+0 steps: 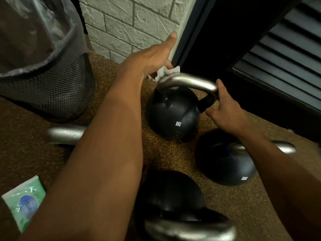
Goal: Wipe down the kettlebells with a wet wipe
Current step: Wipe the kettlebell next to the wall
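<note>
A black 8 kg kettlebell (173, 113) with a silver handle (189, 82) stands on the floor in the middle of the view. My left hand (152, 58) holds a white wet wipe (167, 72) against the handle's left end, thumb stretched up. My right hand (225, 110) grips the right side of the same handle. A second black kettlebell (224, 164) lies under my right forearm. A third (170, 193) stands close at the bottom. The handle of another kettlebell (66, 134) shows at the left behind my left arm.
A black mesh bin (57, 84) with a clear liner stands at the left. A green pack of wet wipes (24, 197) lies on the speckled rubber floor (161, 150) at the bottom left. A grey brick wall (130, 23) and a dark louvred panel (281, 54) close the back.
</note>
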Demonstrator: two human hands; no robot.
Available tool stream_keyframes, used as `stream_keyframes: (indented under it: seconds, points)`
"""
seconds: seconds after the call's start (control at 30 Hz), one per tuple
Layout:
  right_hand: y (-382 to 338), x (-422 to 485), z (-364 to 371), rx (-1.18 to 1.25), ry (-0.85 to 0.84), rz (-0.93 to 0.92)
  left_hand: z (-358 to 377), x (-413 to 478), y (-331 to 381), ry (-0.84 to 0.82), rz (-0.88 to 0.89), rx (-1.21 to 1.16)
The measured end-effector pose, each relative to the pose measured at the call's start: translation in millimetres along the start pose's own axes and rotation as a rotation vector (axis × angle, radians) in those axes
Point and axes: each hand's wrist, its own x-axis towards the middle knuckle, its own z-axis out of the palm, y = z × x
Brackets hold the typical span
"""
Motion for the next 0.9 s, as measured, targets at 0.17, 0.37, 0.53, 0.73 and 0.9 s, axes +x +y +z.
stream_keyframes:
  seconds: [0.17,0.37,0.53,0.73,0.9]
  points:
    - [0,0,2,0.022,-0.002,-0.005,17,-3,-14,0.033,-0.03,-0.016]
    - [1,2,2,0.024,0.0,-0.016,24,0,-31,0.04,-0.064,-0.108]
    - [-3,-1,3,0.03,0.016,0.001,63,-51,-21,0.209,-0.078,-0.441]
    - [-3,1,3,0.011,0.02,0.012,97,-73,16,0.264,-0.251,-1.434]
    - [3,6,5,0.006,0.031,0.001,86,-59,9,0.288,-0.318,-1.951]
